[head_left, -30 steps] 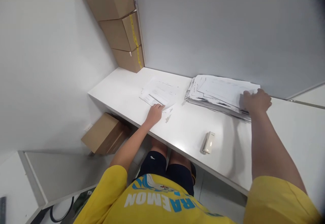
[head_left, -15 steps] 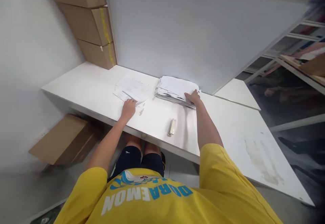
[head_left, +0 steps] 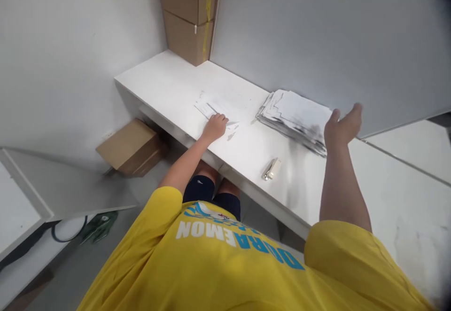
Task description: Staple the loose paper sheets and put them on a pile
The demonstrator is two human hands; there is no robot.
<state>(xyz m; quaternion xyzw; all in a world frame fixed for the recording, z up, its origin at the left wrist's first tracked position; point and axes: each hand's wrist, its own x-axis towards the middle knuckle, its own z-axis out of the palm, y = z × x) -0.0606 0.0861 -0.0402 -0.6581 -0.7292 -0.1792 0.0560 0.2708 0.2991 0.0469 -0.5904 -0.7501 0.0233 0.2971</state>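
On the white table [head_left: 169, 73], my left hand [head_left: 215, 128] is closed on the near edge of some loose printed sheets of paper [head_left: 206, 109]. Torn or creased bits show beside its fingers. To the right lies a thick, uneven stack of papers [head_left: 299, 111] against the grey panel. My right hand [head_left: 343, 125] is raised at the right end of this stack, thumb and fingers apart, with nothing in it. A cream-coloured stapler [head_left: 272, 168] lies on the table in front of the stack, touched by neither hand.
Cardboard boxes [head_left: 183, 29] with yellow tape are piled at the table's far left end. A grey panel [head_left: 317, 34] runs along the back edge. Another cardboard box [head_left: 128, 144] sits below the table on the left. A green object [head_left: 100, 226] is at the lower left.
My right hand has lifted off the top of the paper stack and opened out at its right end. My left hand stays at the sheets. The view has turned left.
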